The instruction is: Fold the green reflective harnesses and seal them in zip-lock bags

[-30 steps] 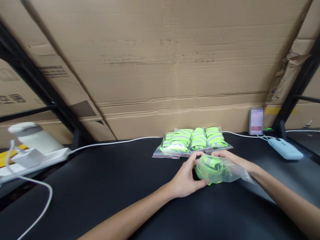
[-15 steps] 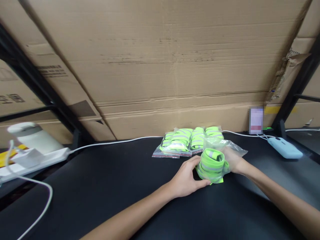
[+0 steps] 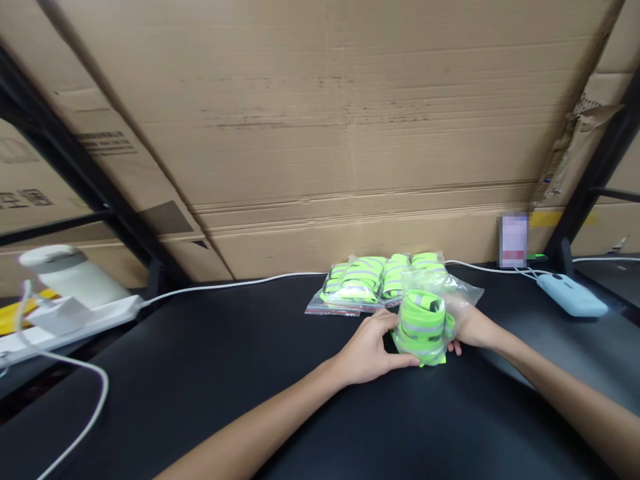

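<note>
A coiled neon-green strap with silver reflective stripes (image 3: 421, 323) stands upright in front of me, partly inside a clear plastic bag (image 3: 467, 291). My left hand (image 3: 369, 348) grips the coil from its left side, thumb low at the front and fingers behind. On the right, my right hand (image 3: 474, 327) is partly covered by the crumpled bag film. Its fingers curl round the bag's right side, and a few fingertips show low beside the coil. Right behind lie several clear zip bags with similar green straps (image 3: 363, 277), in a row.
The black table (image 3: 210, 373) runs up to a cardboard wall (image 3: 320, 133). To the left are a white power strip (image 3: 107, 320), a pale bottle (image 3: 83, 277) and a cable. A light-blue power bank (image 3: 573, 295) and a blurred upright card (image 3: 513, 240) stand at the right.
The bag's loose film and my right hand have shifted slightly left. Right fingertips now show beneath the bag. My left hand keeps its grip, moved only a little.
</note>
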{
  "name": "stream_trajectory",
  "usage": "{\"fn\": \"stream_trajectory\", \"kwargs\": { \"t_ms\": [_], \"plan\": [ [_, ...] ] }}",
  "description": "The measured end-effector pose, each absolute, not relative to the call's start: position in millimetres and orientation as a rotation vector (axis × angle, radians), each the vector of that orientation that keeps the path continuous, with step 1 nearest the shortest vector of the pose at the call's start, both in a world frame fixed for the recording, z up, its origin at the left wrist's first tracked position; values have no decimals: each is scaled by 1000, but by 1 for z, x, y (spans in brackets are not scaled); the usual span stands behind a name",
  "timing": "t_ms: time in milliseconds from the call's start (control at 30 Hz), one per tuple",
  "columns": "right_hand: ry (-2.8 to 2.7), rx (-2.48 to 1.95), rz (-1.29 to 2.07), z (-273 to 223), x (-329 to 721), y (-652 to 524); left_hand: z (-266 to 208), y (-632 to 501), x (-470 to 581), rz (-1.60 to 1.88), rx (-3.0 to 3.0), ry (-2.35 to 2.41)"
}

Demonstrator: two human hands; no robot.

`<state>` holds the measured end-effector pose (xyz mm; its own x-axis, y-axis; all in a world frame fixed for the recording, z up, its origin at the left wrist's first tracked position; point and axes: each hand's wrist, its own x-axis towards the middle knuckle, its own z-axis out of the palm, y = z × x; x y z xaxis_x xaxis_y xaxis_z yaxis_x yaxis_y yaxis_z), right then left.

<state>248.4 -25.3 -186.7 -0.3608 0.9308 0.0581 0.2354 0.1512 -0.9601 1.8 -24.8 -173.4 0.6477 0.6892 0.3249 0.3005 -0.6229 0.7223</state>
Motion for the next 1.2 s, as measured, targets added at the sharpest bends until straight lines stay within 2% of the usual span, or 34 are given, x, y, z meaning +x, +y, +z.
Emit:
{"fn": "stream_trajectory", "kwargs": {
  "t_ms": [267,400,600,767,967,1100,1200],
  "plan": [
    [-1544,-963,1378,-169,247,-19,-180,-20,2,862,1592,923],
    [-1731,-892,1257,-170,243,-29,-181,-16,3,949,1391,965],
    [-1862,-972,934,-176,231,-37,-176,-25,4,1006,1332,900],
    [-1582,-921,1125,-172,227,-33,-171,-29,4,1116,1269,651],
    [-1557,-883,1239,-174,226,-35,-172,-27,8,1151,1363,810],
    [-1552,-924,1251,-175,219,-42,-175,-26,8,1158,1427,894],
    [-1623,-976,1121,-175,213,-46,-177,-28,8,1139,1484,895]
  ]
}}
